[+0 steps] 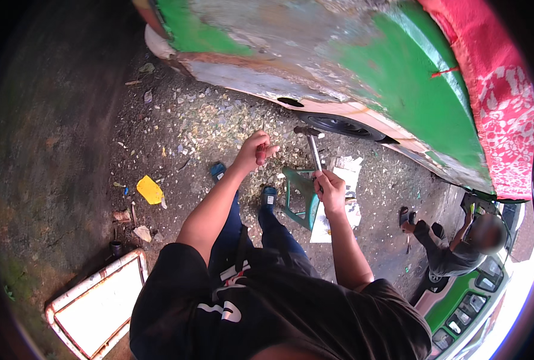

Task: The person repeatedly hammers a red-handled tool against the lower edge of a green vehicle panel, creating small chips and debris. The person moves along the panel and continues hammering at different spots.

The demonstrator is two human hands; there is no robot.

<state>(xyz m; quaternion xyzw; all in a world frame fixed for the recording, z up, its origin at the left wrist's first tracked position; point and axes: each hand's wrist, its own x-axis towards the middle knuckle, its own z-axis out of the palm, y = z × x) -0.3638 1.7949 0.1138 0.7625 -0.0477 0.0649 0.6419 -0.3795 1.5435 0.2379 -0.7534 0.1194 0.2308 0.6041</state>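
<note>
Hammer in right hand

One view only, from a fisheye camera on the person's head, tilted steeply down and a little forward. The person's own torso fills the frame at 6 o'clock, and both forearms run up from it to the middle, so the left hand and right hand sit close under the lens. The gravel ground lies farther below. The car body arcs across 12 to 2 o'clock, bent by the lens. A crouching person shows small at 4 o'clock. A dark rim rings the picture.
</note>
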